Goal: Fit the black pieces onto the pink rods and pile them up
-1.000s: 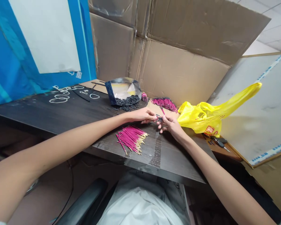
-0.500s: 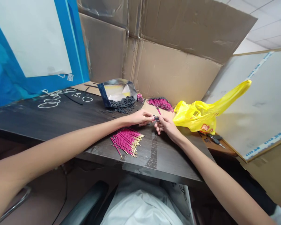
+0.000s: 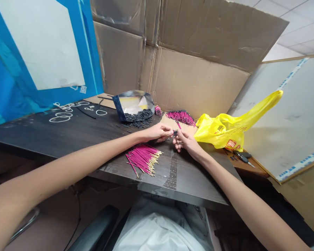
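Note:
My left hand (image 3: pixel 159 131) and my right hand (image 3: pixel 184 141) meet over the dark wooden table (image 3: pixel 68 134), fingertips together around a small black tube (image 3: pixel 175 132) and a thin pink wire (image 3: pixel 178 125) that sticks up behind it. Which hand holds which piece is hard to tell. A loose pile of pink wires with gold tips (image 3: pixel 143 159) lies just in front of my left hand. A second heap of pink wires (image 3: pixel 180 117) lies beyond my hands. An open foil bag (image 3: pixel 134 104) spills several short black tubes (image 3: pixel 138 115) onto the table.
A yellow plastic bag (image 3: pixel 230 125) lies right of my hands. Scissors or keys (image 3: pixel 242 156) rest on a lower brown surface at the right. White rubber rings (image 3: pixel 59 118) lie at the far left. Cardboard sheets (image 3: pixel 199 76) wall off the back; a blue board (image 3: pixel 42 55) stands left.
My hands stay together at the same spot on the table, still working the small pieces. Only the camera view has shifted a little.

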The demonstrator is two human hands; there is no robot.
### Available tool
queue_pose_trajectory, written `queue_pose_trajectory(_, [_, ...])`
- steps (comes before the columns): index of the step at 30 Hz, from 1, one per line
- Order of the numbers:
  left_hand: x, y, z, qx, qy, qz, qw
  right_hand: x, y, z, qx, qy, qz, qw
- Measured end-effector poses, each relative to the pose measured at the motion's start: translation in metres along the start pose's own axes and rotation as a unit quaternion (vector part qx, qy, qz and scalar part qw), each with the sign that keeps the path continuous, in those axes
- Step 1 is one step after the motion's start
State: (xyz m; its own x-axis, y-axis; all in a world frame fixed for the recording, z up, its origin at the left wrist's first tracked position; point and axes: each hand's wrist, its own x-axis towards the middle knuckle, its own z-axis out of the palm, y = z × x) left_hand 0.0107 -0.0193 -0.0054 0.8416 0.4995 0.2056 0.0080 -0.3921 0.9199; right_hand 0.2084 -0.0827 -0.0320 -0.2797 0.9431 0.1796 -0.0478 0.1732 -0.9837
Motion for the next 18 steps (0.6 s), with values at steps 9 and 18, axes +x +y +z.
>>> queue_pose_trajectory(9, [0.0033,-0.0011,-0.0007,-0.001,0.015,-0.011,1.000,0.0022,-0.0004,-0.0055,0.055,-0.036,0.016,0.998])
queue_pose_trajectory(18, [0.0038,-0.0064,-0.0021,0.008,0.001,-0.010,1.000,0.0000,-0.0028,-0.0086,0.034,-0.028,0.024,0.999])
